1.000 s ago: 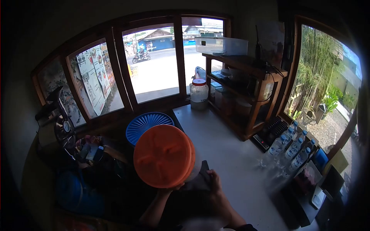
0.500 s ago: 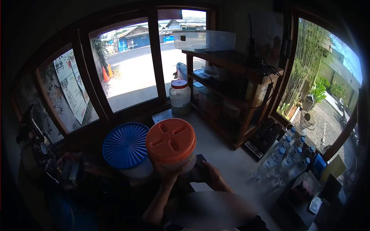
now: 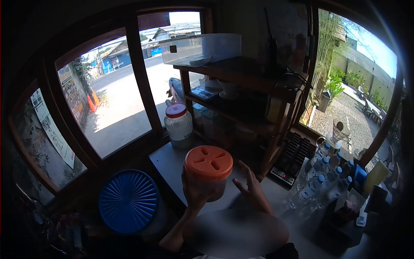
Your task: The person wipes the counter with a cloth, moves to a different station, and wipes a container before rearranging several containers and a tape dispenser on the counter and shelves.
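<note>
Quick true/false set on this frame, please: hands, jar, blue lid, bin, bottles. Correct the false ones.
1. The left hand holds the orange-lidded jar. True.
2. The right hand is clenched into a fist. False: the right hand is open beside the jar.
3. The blue lid is right of that jar in the picture. False: the blue lid is left.
4. A clear bin sits atop the wooden shelf. True.
5. The bottle caps are red. False: the bottle caps are blue.
</note>
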A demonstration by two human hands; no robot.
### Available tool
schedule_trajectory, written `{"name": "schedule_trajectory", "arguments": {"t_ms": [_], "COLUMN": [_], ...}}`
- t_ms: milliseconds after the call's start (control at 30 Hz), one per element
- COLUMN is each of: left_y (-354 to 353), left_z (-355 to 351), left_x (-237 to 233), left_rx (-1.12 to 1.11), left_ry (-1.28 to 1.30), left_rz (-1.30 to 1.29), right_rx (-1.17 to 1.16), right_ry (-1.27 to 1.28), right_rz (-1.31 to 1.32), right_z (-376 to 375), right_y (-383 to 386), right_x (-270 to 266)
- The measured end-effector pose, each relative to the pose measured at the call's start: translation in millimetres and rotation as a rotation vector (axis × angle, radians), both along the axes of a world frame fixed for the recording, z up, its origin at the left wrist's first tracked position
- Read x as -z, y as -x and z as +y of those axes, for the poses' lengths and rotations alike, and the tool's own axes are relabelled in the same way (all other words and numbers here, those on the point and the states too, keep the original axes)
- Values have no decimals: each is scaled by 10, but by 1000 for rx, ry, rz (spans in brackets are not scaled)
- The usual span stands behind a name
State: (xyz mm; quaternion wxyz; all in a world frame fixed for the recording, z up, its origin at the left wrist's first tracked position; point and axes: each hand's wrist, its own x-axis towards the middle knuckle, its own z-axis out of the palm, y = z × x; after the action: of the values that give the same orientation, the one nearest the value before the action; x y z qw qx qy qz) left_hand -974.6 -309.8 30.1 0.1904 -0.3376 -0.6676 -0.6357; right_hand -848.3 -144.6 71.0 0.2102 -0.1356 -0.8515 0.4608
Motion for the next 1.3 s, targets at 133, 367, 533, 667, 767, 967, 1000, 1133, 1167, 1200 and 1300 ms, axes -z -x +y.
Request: {"name": "schedule_trajectory", "arguments": {"t_ms": [133,367,533,667,767,967,1000,1133,1167,1200,1300], "left_y": [120,650,1017,1118,1133,1140,1151,1146,1149,1156,1184], "left_z": [276,539,929,1115,1267,1494,1537,1649,1665,1675,1702], "left_x": [-2,16,394,478,522,662,713,802,815,828,922], "left_rx": [0,442,654,721,762,822,826,812,801,796,784], "left_ry": [81,223,82,26,8,35,14,-31,-33,-34,-18], "left_rz": [-3,156,-38,-106,-110,-235,-231,-217,-215,-190,-157], "right_rx": [-171,93,184,280,344,405,430,433,476,519,509], "right_ry": [343,402,329,349,475,182,87,128,68,8,37], "right_rz": [198,416,360,315,322,489,457,427,364,301,334], "right_z": [-164,526,894,988,1092,1198,1262,1410,1430,1453,1394], "right_y": [381,850,948,987,1038,1119,1159,1226,1243,1261,1265], "right_x": [194,932,1074,1044,1189,977,1024,1115,1106,1095,1011]}}
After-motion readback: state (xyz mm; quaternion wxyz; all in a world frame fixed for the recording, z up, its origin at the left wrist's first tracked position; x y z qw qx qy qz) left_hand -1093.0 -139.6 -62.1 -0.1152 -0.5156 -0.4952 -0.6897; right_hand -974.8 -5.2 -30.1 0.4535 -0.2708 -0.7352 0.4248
